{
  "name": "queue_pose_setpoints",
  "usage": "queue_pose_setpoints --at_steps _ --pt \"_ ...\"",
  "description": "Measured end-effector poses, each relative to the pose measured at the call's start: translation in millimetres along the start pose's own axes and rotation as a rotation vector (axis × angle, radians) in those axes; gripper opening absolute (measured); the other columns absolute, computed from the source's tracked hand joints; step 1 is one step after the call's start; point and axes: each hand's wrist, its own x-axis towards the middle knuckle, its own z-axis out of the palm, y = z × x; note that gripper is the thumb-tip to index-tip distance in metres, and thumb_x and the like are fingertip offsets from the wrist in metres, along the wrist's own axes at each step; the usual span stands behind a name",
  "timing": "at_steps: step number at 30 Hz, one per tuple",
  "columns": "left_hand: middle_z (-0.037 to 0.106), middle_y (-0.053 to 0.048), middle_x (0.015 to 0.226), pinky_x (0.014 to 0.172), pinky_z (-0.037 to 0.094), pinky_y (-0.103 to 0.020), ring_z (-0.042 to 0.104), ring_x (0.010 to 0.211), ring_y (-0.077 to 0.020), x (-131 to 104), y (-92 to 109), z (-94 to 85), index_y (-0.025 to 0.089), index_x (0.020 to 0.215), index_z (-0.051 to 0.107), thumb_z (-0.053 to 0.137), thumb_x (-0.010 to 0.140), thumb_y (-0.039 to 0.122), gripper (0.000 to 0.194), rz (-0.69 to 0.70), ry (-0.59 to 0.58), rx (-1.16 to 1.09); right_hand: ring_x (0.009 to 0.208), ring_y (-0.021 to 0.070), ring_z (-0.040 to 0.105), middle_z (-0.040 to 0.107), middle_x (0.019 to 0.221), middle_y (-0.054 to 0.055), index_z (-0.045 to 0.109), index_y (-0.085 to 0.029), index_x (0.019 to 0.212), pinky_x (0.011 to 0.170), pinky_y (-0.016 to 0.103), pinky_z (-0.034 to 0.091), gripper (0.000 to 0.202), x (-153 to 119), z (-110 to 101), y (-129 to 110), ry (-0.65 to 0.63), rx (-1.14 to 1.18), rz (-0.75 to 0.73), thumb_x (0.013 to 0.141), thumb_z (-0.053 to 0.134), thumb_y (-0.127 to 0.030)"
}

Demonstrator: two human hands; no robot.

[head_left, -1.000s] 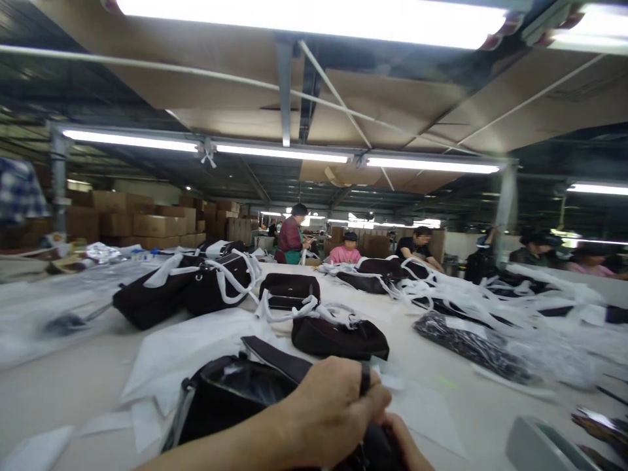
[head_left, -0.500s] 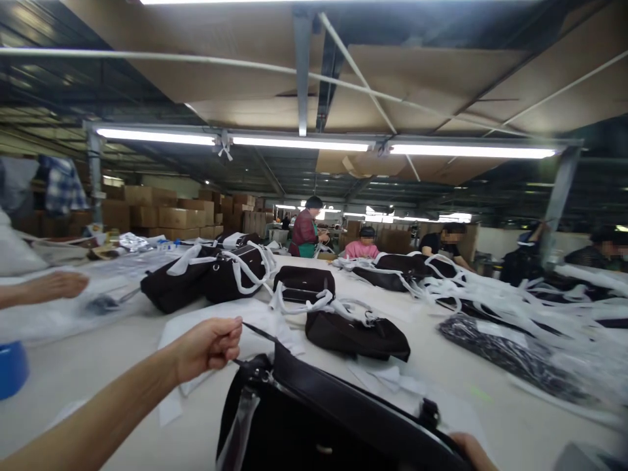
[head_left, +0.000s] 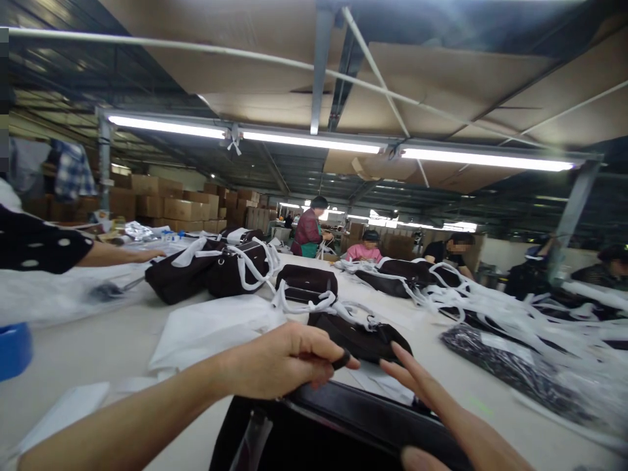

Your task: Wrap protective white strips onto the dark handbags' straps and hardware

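A black handbag (head_left: pixel 314 437) stands close in front of me at the lower edge of the view, with a clear plastic strip (head_left: pixel 251 439) at its left end. Above the bag's top edge, my left hand (head_left: pixel 287 358) is closed in a pinch on a dark strap (head_left: pixel 342 360), whose short end sticks out at the fingertips. To the right, my right hand (head_left: pixel 432 392) is open, its fingers apart and pointing toward the strap end. The palm side of that hand hovers over the bag's right part; whether it touches the bag I cannot tell.
More dark handbags (head_left: pixel 307 282) with white-wrapped handles lie on the table (head_left: pixel 122 347). White sheets (head_left: pixel 210 324) lie behind my left arm. A blue container (head_left: pixel 14 350) is at the left edge. A co-worker's arm (head_left: pixel 115 254) reaches in from the left; other people work further back.
My left hand has moved right over the bag with the strap. My right hand has risen from the bag's right end and spread its fingers. The co-worker's arm at left reaches further in.
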Motion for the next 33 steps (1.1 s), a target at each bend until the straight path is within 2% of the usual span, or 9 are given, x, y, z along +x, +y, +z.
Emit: queue_pose_setpoints --at_steps 5,10,13,16,18,21,27,31,33 --pt "0.065 -0.004 0.087 0.078 0.045 -0.025 0.06 0.083 -0.0171 -10 -2 -5.9 0.019 0.092 0.075 0.054 0.09 0.019 0.021 0.155 -0.014 0.12 0.1 0.0277 0.065 0.07 0.11 0.006 0.066 -0.024 0.112 0.086 0.036 0.051 0.036 49 69 -71 -0.299 0.019 -0.168 0.076 0.063 -0.029" --pt "0.062 0.001 0.084 0.074 0.045 -0.024 0.056 0.078 -0.0142 -53 -46 -23.8 0.018 0.088 0.067 0.061 0.078 0.015 0.013 -0.079 0.164 0.099 0.084 0.0237 0.062 0.067 0.091 0.005 0.063 -0.02 0.094 0.073 0.031 0.048 0.032 58 113 -67 -0.306 -0.028 -0.201 0.062 0.062 -0.013" --pt "0.064 -0.001 0.105 0.081 0.046 -0.027 0.058 0.095 -0.0182 -77 -78 -22.2 0.021 0.103 0.064 0.065 0.067 0.016 0.037 -0.274 0.143 0.009 0.081 0.0203 0.061 0.065 0.087 0.002 0.064 -0.022 0.09 0.07 0.027 0.045 0.034 56 122 -54 -0.289 0.004 -0.242 0.058 0.06 -0.009" --pt "0.063 -0.002 0.122 0.093 0.044 -0.03 0.055 0.112 -0.0219 -84 -91 -11.4 0.025 0.118 0.063 0.066 0.068 0.021 0.051 -0.22 0.085 -0.044 0.076 0.0176 0.059 0.059 0.083 0.0 0.065 -0.024 0.087 0.064 0.025 0.04 0.022 56 132 -39 -0.294 -0.001 -0.352 0.068 0.061 -0.015" --pt "0.066 -0.002 0.117 0.092 0.043 -0.029 0.057 0.108 -0.0208 -80 -92 -4.3 0.025 0.115 0.066 0.063 0.072 0.022 0.043 -0.202 0.109 -0.013 0.071 0.0161 0.055 0.055 0.08 0.0 0.067 -0.026 0.085 0.061 0.025 0.038 0.01 56 138 -29 -0.262 0.005 -0.407 0.079 0.059 -0.027" --pt "0.07 -0.001 0.098 0.083 0.045 -0.027 0.06 0.093 -0.0181 -65 -98 2.3 0.021 0.101 0.071 0.053 0.08 0.025 0.027 -0.251 0.145 -0.014 0.067 0.0151 0.051 0.05 0.079 0.0 0.071 -0.029 0.089 0.06 0.026 0.037 0.027 56 143 -21 -0.253 0.036 -0.491 0.092 0.047 -0.041" --pt "0.061 0.0 0.074 0.062 0.043 -0.026 0.056 0.069 -0.0169 -45 -129 8.2 0.015 0.09 0.065 0.052 0.073 0.023 0.023 -0.385 0.313 -0.012 0.076 0.0164 0.056 0.054 0.084 0.001 0.072 -0.028 0.098 0.066 0.027 0.042 0.026 57 124 -43 -0.413 0.182 -0.393 0.092 0.05 -0.04" --pt "0.068 -0.004 0.095 0.084 0.044 -0.03 0.058 0.09 -0.0187 -53 -107 -1.8 0.017 0.092 0.065 0.044 0.078 0.019 0.026 -0.291 0.446 0.054 0.085 0.0187 0.059 0.065 0.094 0.003 0.065 -0.022 0.103 0.079 0.029 0.046 0.026 59 118 -56 -0.324 0.327 -0.263 0.078 0.056 -0.02" --pt "0.069 -0.004 0.099 0.09 0.042 -0.03 0.059 0.095 -0.0191 -59 -85 -7.6 0.019 0.096 0.067 0.045 0.082 0.02 0.026 -0.232 0.404 0.102 0.085 0.02 0.06 0.066 0.093 0.003 0.063 -0.021 0.102 0.079 0.03 0.047 0.032 61 120 -56 -0.309 0.326 -0.213 0.071 0.058 -0.017"
